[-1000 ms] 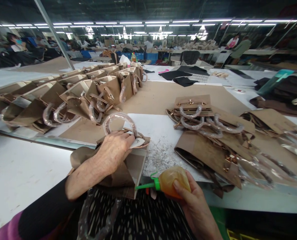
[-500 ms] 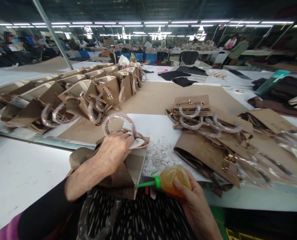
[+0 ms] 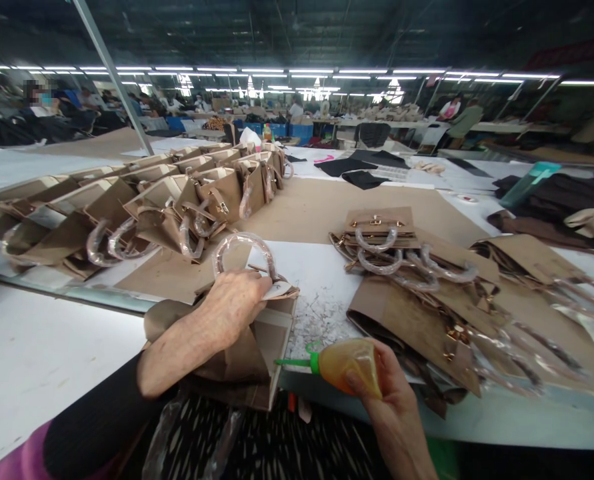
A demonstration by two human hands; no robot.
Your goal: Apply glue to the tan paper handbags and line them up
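My right hand (image 3: 384, 387) is wrapped round a squeeze bottle (image 3: 349, 363) of amber liquid with a green nozzle. The nozzle points left, its tip at the pale edge of a brown handbag (image 3: 271, 333) in front of me. My left hand (image 3: 234, 300) grips the top of this handbag, beside a white tag (image 3: 279, 289); its fingertips are partly hidden. One plastic-wrapped handle (image 3: 247, 243) arches up beyond my left hand. Another wrapped handle (image 3: 221, 447) hangs below the bag, over the table's near edge.
Rows of brown handbags (image 3: 167, 193) stand on the left of the table. A pile of similar bags (image 3: 417, 320) lies on the right. Black pieces of material (image 3: 357, 165) lie farther back, and a metal post (image 3: 114, 77) rises at the left. People work in the background.
The bottle's tip has shifted slightly upward along the bag's edge. Both hands keep their holds. The whole view has tilted up a little.
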